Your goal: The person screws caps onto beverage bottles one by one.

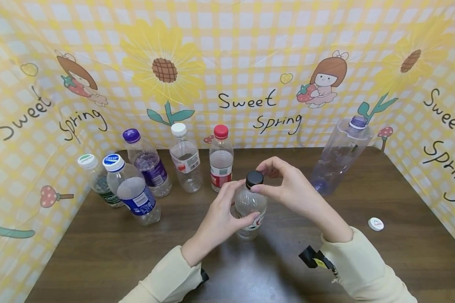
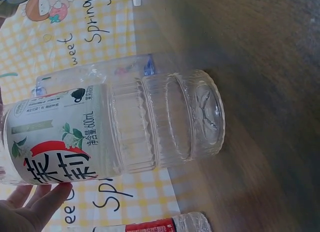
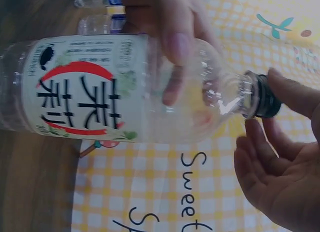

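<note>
A clear plastic bottle [image 1: 250, 204] with a white jasmine-flower label [image 3: 85, 87] stands upright on the table in front of me. My left hand [image 1: 222, 210] holds it around the upper body, thumb on the near side and fingers behind. On its neck sits a black cap [image 1: 254, 179], which the thumb and fingers of my right hand [image 1: 286, 183] pinch from the right. In the right wrist view, the black cap [image 3: 267, 96] lies between that thumb and the fingertips. The bottle [image 2: 165, 122] looks empty in the left wrist view.
Several capped bottles stand at the left and back, among them a blue-labelled one [image 1: 136, 198], a purple-capped one [image 1: 148, 166] and a red-capped one [image 1: 221, 162]. An uncapped purplish bottle [image 1: 341, 151] stands back right. A loose white cap [image 1: 376, 224] lies on the table [image 1: 409, 256].
</note>
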Tool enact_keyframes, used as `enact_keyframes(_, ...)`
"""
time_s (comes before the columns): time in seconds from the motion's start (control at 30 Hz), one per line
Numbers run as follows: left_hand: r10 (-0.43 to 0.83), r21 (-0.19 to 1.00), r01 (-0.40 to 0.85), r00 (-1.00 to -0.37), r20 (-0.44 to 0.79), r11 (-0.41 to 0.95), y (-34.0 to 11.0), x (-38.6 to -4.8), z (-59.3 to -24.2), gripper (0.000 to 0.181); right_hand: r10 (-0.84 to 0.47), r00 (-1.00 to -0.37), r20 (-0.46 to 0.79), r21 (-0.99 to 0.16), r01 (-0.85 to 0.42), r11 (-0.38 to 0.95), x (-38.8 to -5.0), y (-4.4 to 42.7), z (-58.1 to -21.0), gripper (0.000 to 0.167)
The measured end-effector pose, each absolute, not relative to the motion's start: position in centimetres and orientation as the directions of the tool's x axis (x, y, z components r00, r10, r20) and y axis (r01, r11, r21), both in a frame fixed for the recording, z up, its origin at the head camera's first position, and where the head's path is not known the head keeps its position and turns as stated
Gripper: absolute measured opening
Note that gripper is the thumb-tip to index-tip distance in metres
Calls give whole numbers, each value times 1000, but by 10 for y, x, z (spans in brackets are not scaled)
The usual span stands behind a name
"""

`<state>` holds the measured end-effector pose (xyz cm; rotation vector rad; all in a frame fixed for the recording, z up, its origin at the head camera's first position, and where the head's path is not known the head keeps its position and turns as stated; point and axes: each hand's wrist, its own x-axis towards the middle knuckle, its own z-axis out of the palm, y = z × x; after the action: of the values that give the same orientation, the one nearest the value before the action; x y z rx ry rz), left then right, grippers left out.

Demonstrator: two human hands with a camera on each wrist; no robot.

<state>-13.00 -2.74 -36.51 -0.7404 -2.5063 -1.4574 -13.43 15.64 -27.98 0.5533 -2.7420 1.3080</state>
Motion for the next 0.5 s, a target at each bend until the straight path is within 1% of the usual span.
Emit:
enact_keyframes(0.07,340,772,486,-867,365,409,-27,-130,-366,72,-329,-924,197,-745,-359,562,-135,156,-282,47)
enact_keyframes(0.13,341,772,486,-867,364,410,-27,-130,-366,72,-389,-900,196,-753,-392,527,-135,158,-283,55)
enact_keyframes(0.2,344,773,485,-867,361,409,-27,-130,-365,72,-451,-870,200,-762,-428,486,-135,161,-283,58)
enact_keyframes(0.33,347,778,477,-870,351,409,-28,-130,-365,72,-512,-835,203,-768,-460,445,-135,166,-282,51)
enact_keyframes(0.5,347,780,469,-874,341,415,-28,-130,-364,73,-494,-841,219,-756,-466,459,-135,167,-282,45)
